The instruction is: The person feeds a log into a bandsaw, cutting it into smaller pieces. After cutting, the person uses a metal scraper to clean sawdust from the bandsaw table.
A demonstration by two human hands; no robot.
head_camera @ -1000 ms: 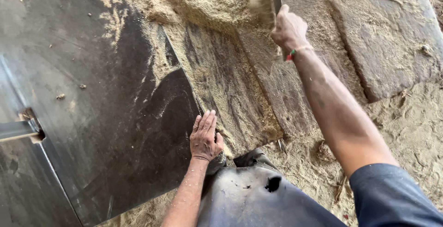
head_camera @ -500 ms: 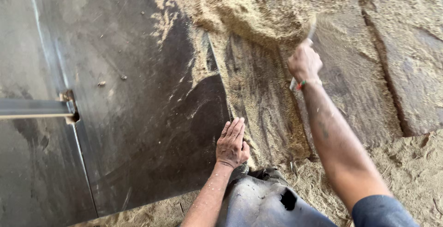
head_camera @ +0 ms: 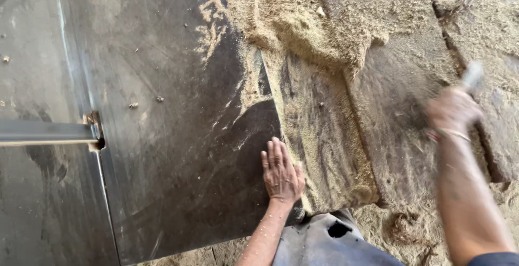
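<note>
One head cam only, worn by the person, looking steeply down & fwd at arm's reach; dark metal sheet (head_camera: pixel 162 136) fills left, sawdust-covered boards (head_camera: pixel 346 39) right; no 2nd view to overlap

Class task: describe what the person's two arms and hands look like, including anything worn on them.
Both forearms are bare. The left hand is bare, with pale sawdust specks along its forearm. The right hand is blurred; a thin band, reddish and light, circles its wrist. A dark blue sleeve edge shows on the right upper arm.
</note>
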